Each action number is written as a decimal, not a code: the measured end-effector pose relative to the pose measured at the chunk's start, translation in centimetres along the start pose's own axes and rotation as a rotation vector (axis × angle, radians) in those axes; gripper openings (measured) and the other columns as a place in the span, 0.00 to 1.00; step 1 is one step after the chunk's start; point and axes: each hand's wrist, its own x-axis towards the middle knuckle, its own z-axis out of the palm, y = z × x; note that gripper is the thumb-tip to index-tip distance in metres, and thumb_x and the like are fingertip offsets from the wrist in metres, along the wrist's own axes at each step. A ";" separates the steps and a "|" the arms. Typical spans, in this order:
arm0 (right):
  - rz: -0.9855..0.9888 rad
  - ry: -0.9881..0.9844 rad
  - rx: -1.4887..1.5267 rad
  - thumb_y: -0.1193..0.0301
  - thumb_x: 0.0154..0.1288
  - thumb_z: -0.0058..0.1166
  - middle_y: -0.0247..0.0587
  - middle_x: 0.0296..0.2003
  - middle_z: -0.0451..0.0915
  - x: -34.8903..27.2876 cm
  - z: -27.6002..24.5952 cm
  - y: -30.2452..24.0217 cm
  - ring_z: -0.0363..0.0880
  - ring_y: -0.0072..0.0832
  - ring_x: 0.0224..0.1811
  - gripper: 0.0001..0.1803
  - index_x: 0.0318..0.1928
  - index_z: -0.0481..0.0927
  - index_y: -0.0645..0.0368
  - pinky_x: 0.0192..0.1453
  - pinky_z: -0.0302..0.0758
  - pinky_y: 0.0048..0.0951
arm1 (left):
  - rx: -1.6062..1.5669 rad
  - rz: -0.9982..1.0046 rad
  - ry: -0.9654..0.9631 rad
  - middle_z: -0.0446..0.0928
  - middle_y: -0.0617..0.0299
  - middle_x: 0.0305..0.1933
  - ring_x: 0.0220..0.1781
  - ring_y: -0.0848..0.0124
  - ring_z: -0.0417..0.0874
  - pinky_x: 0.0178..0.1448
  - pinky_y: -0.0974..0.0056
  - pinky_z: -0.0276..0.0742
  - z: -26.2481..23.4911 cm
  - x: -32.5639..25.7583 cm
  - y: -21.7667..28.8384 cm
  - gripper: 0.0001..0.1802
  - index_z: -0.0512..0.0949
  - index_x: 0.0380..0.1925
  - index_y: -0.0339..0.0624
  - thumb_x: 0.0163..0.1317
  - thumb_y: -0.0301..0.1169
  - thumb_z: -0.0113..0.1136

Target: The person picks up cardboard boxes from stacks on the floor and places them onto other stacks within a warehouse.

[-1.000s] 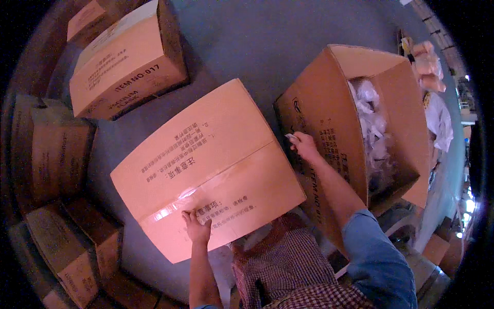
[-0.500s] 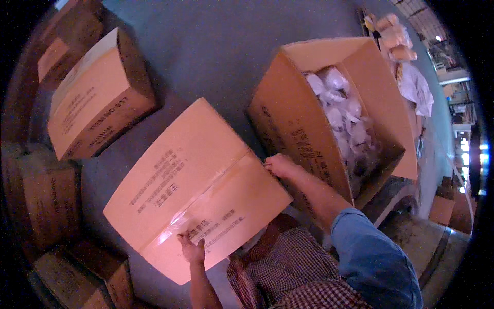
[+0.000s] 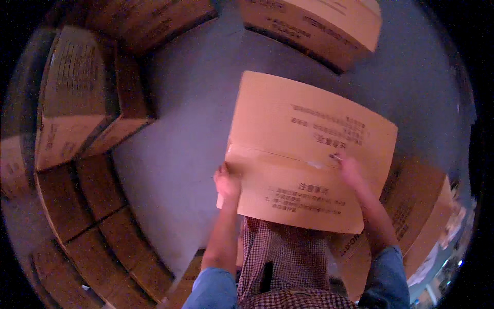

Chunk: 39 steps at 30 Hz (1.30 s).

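Note:
A cardboard box (image 3: 278, 108) is in front of me, its printed top crossed by a seam with some clear tape on it. At the left end of that seam, my left hand (image 3: 228, 184) has its fingers curled against the box's edge. Over the right part of the top, my right hand (image 3: 351, 170) is closed, slightly blurred by motion. A small, thin thing with a dark tip sticks out from its fingers near the seam; its kind is too small to make out.
Another cardboard box (image 3: 314, 33) stands at the far side. Stacked cartons (image 3: 77, 77) line the left, with more brown cartons (image 3: 110, 232) at lower left. Right of my right arm is a large cardboard box (image 3: 419, 206), with white wrapping (image 3: 429, 265) beyond it.
The view has swung left, and the box appears turned. My left hand went from the top to the left edge; my right hand moved from the right edge to over the top.

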 end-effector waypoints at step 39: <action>-0.594 -0.086 -0.567 0.73 0.50 0.45 0.40 0.22 0.77 5.8 1.0 -29.8 0.78 0.33 0.26 0.08 0.30 0.76 0.56 0.28 0.74 0.36 | -0.442 -0.104 -0.188 0.76 0.55 0.29 0.33 0.55 0.76 0.37 0.58 0.70 -1.5 2.8 -3.7 0.13 0.74 0.28 0.43 0.44 0.36 0.59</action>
